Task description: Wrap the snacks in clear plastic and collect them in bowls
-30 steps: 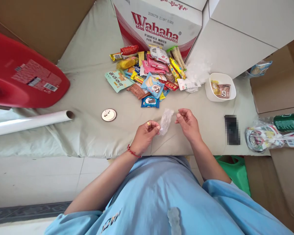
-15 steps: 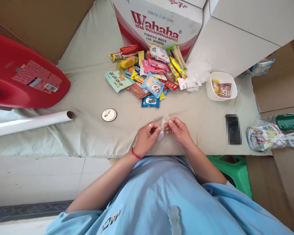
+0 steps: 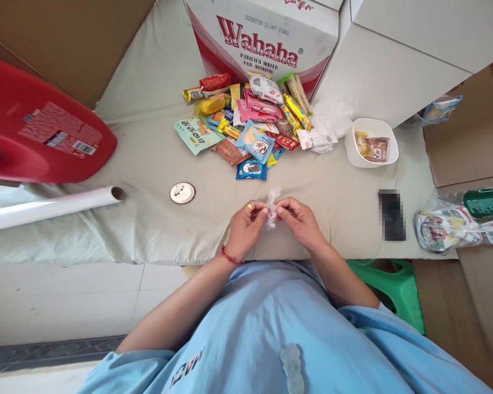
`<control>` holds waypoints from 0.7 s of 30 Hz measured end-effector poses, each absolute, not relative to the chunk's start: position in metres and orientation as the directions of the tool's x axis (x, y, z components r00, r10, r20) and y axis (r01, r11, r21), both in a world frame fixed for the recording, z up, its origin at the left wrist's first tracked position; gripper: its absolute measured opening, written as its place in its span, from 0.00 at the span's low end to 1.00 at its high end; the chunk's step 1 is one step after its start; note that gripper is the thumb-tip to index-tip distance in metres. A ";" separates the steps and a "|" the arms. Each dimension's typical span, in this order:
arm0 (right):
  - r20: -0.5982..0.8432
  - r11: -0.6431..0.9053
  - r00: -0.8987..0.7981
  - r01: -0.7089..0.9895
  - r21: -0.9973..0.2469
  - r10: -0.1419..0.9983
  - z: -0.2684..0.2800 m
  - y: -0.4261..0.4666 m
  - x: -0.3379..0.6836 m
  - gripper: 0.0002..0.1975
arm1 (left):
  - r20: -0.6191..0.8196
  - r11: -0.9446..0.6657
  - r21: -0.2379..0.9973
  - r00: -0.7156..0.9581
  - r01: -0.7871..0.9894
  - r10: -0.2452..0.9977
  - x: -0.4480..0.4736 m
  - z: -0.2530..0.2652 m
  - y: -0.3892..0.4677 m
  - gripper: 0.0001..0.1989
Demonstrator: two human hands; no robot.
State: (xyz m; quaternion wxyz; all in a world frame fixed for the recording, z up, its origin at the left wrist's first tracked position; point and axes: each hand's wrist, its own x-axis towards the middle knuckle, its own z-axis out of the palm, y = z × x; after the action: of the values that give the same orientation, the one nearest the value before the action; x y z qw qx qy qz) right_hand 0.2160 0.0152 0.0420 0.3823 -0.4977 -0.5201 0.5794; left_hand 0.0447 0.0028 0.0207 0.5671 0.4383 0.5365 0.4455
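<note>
Near the front edge of the cloth-covered surface, a crumpled clear plastic bag is stretched between my two hands. My left hand pinches its left side between thumb and forefinger; a ring and a red bracelet show on that arm. My right hand pinches the right side in the same way. The bag is bunched up, with loose film above and below the fingertips. Beyond the hands lies a heap of wrapped snacks, and a round pin badge rests face down to the left.
A Wahaha water carton stands behind the snacks. To the right are a white bowl with wrapped snacks inside, a blurred black object and bagged goods. A red jug and a white tube lie at left.
Both hands have drawn closer together. The plastic bag between them is more bunched and stands up higher between the fingertips. The camera view has shifted slightly.
</note>
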 end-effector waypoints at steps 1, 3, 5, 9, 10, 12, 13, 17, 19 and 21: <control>-0.169 -0.156 -0.194 0.081 -0.984 0.966 0.042 0.016 0.219 0.17 | -0.223 0.223 0.973 0.004 -0.065 0.975 0.043 0.019 0.005 0.15; -0.159 -0.151 -0.154 0.064 -0.987 0.975 0.040 0.018 0.229 0.17 | -0.234 0.227 0.965 -0.040 -0.127 0.971 0.038 0.015 0.009 0.15; -0.170 -0.170 -0.108 0.012 -0.985 0.979 0.035 0.020 0.241 0.17 | -0.258 0.240 0.951 -0.071 -0.197 0.963 0.033 0.013 0.012 0.15; -0.274 -0.277 -0.051 -0.081 -0.957 0.960 0.026 0.022 0.262 0.19 | -0.342 0.295 0.885 -0.075 -0.360 0.937 0.028 0.015 0.015 0.18; -0.301 -0.304 -0.052 -0.066 -0.950 0.952 0.025 0.021 0.265 0.19 | -0.359 0.310 0.868 -0.060 -0.389 0.931 0.029 0.016 0.014 0.18; -0.275 -0.274 -0.003 0.049 -0.960 0.962 0.026 0.017 0.267 0.20 | -0.378 0.329 0.853 -0.044 -0.406 0.925 0.031 0.018 0.013 0.19; -0.200 -0.206 0.054 0.150 -0.967 0.978 0.029 0.015 0.266 0.19 | -0.380 0.331 0.856 -0.050 -0.397 0.924 0.033 0.018 0.012 0.18; 0.261 0.221 -0.011 0.568 -0.793 0.965 0.043 0.002 0.246 0.12 | -0.369 0.321 0.882 -0.082 -0.345 0.926 0.042 0.015 0.012 0.17; 0.312 0.382 -0.224 0.624 -0.682 0.923 0.043 -0.001 0.231 0.11 | -0.368 0.316 0.877 -0.083 -0.362 0.926 0.044 0.015 0.013 0.18; 0.280 0.448 -0.352 0.638 -0.626 0.893 0.036 0.000 0.219 0.09 | -0.385 0.322 0.853 -0.079 -0.411 0.919 0.046 0.016 0.013 0.19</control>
State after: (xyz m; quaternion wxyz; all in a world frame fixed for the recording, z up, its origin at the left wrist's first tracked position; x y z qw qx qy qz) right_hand 0.2186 -0.0004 0.0364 0.3034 -0.4816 -0.7949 0.2100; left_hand 0.0455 0.0133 0.0159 0.6315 0.2481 0.5120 0.5268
